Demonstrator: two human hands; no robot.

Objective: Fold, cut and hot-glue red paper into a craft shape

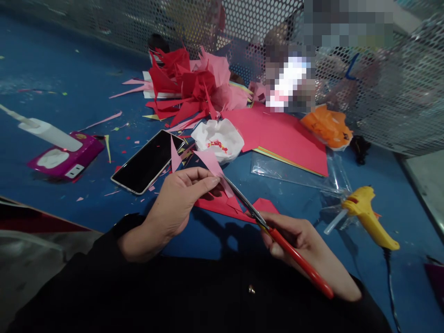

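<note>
My left hand (183, 199) pinches a small piece of pink paper (210, 163) between thumb and fingers. In my right hand (298, 240) is a pair of scissors (294, 256) with red handles, its metal blades pointing up and left. The blade tips meet the pink paper close to my left fingertips. Below the blades lies folded red paper (222, 208) with pink scraps on it. Just beyond my hands sits a white crinkled paper cup (227, 150) with small red bits inside.
A black-screened phone (147, 162) lies left, near a purple tissue pack (88, 144) with a white device (52, 134) on it. Red paper sheets (287, 138), an orange wrapper (328, 127) and a yellow glue gun (369, 215) lie right. Cut red paper (187, 83) piles up before a perforated metal panel (243, 27).
</note>
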